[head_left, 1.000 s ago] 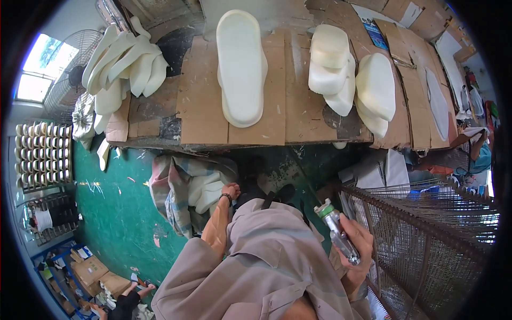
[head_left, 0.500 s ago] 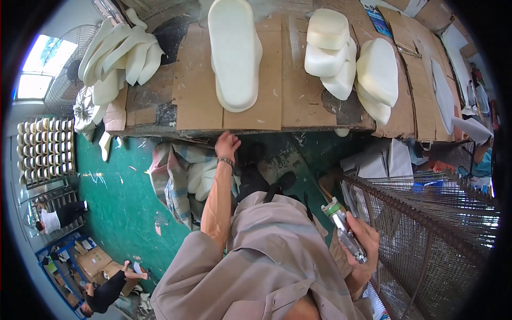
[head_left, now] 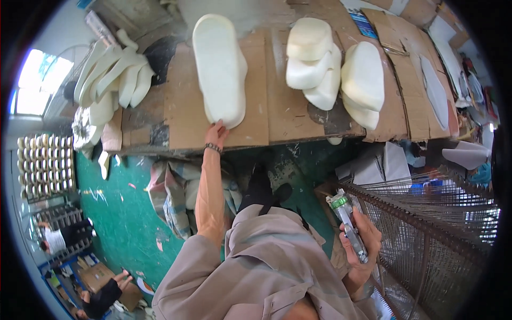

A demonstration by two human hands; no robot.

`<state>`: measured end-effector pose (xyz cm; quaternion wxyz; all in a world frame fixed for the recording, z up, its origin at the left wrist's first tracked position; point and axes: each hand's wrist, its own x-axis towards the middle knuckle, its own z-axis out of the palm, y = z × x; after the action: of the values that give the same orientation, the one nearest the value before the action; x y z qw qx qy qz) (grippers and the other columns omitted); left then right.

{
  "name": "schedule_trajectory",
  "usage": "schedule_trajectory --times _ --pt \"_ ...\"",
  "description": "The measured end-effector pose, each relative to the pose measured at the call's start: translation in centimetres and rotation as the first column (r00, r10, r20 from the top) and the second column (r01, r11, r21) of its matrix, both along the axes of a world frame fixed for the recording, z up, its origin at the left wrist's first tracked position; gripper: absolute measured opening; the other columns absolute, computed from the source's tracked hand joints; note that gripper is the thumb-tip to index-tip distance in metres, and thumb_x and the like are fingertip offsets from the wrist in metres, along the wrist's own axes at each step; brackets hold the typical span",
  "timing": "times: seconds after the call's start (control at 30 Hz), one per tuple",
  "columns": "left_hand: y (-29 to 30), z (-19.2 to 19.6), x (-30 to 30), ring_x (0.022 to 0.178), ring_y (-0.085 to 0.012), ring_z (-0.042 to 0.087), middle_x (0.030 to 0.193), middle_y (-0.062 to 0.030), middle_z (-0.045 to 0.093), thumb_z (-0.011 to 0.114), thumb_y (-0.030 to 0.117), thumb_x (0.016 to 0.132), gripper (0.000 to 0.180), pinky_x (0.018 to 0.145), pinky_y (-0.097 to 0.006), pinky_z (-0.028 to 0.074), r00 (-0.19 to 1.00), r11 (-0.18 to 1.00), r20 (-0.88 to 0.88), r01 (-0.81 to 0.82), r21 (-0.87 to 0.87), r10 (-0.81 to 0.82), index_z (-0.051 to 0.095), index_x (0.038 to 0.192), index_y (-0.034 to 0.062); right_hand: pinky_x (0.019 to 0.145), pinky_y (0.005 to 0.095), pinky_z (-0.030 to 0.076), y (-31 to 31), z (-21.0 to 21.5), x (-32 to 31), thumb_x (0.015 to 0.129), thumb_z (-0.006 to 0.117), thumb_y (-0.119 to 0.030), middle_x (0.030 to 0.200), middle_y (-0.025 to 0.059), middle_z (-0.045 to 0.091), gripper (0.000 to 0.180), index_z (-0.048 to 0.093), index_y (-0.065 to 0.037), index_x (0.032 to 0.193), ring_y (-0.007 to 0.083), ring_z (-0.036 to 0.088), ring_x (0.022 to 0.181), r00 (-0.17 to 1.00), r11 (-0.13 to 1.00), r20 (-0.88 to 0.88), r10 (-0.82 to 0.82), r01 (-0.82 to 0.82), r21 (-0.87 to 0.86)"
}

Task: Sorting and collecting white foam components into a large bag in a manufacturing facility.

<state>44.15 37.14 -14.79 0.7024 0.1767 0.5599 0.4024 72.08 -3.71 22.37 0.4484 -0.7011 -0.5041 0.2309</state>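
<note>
A long cream-white foam piece (head_left: 220, 69), shaped like a sole, lies on a cardboard sheet (head_left: 253, 114) on the workbench. At its near end is my left hand (head_left: 216, 136), fingers closed on the rim, with a beaded bracelet at the wrist. To the lower right, away from the bench, my right hand (head_left: 362, 240) is wrapped round a silver spray gun (head_left: 349, 226) with a green ring near its nozzle. The gun's nozzle end points up toward the bench, and part of its body is hidden by my fingers.
Stacked foam pieces (head_left: 314, 58) and another stack (head_left: 362, 82) stand on the bench to the right. Curved foam strips (head_left: 114, 74) pile up at left. A wire rack (head_left: 426, 234) is close to my right arm. Two people are far left, near a shelf of foam pieces (head_left: 47, 165).
My left hand has moved forward from below the bench edge onto the foam piece's near end. The spray gun stays in my right hand. The view has shifted slightly.
</note>
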Motion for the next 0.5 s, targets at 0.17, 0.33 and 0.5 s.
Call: schedule_trajectory --times 0.17,0.33,0.5 --pt "0.9 -0.4 -0.9 0.079 -0.0181 0.061 0.084 -0.0016 0.062 0.076 0.014 0.091 0.020 0.076 -0.038 0.057 0.999 1.000 0.032 -0.012 0.004 0.012 0.062 0.105 0.0092 0.072 0.0340 0.052 3.3 0.3 0.8 0.070 0.076 0.001 0.093 0.0199 0.068 0.064 0.061 0.007 0.132 0.0285 0.067 0.079 0.997 0.998 -0.035 0.064 -0.065 -0.022" --pt "1.9 1.6 0.6 0.080 -0.0170 0.061 0.091 -0.0042 0.064 0.078 0.011 0.089 0.031 0.076 -0.040 0.057 0.998 0.998 -0.036 -0.046 -0.049 0.044 0.060 0.114 0.0062 0.072 0.0362 0.053 6.5 -0.6 0.9 0.068 0.072 0.000 0.095 0.0210 0.066 0.072 0.056 0.007 0.138 0.0327 0.067 0.081 0.994 0.994 -0.023 0.105 -0.105 -0.009" --pt "1.8 1.4 2.0 0.085 -0.0225 0.063 0.105 -0.0103 0.065 0.084 0.014 0.083 0.067 0.080 -0.042 0.058 0.980 0.996 -0.177 -0.087 -0.004 0.085 0.048 0.137 0.0004 0.076 0.0387 0.054 8.8 -0.2 0.9 0.063 0.069 0.001 0.100 0.0207 0.065 0.081 0.053 0.007 0.142 0.0344 0.067 0.087 0.988 0.986 0.016 0.151 -0.149 -0.076"
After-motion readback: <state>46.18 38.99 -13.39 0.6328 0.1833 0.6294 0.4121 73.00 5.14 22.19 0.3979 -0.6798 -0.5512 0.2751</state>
